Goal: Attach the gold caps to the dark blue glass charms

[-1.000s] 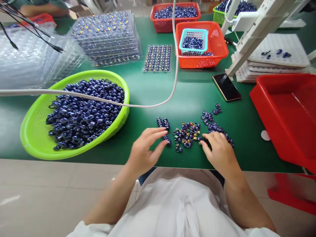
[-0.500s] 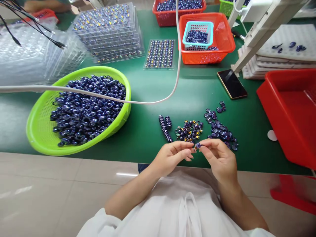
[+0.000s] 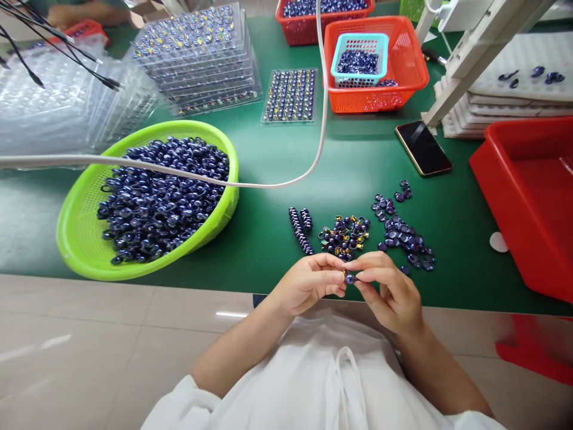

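Note:
My left hand [image 3: 311, 282] pinches a small shiny dark-blue bead piece [image 3: 350, 278] just over the table's front edge. From the other side, the fingertips of my right hand [image 3: 390, 288] close on the same piece, and the two hands nearly touch. A bit of gold shows beside the bead; its full shape is hidden by fingers. Right beyond my hands lies a pile of dark-blue and gold bead pieces [image 3: 344, 236]. To its left are two short rows of dark rings [image 3: 299, 230]. Flat dark-blue discs [image 3: 403, 234] lie loose beyond my right hand.
A lime-green basket [image 3: 71, 251] of dark looped pieces stands left, crossed by a white cable [image 3: 268, 186]. Behind are stacked clear trays [image 3: 201, 89], one filled tray [image 3: 290, 97] and an orange basket [image 3: 414, 77]. On the right are a phone [image 3: 423, 148] and a red bin [image 3: 505, 209].
The bead piece has shifted slightly left and down between my fingers. My right hand has moved left, its index finger now reaching the left fingertips. The view has shifted a little.

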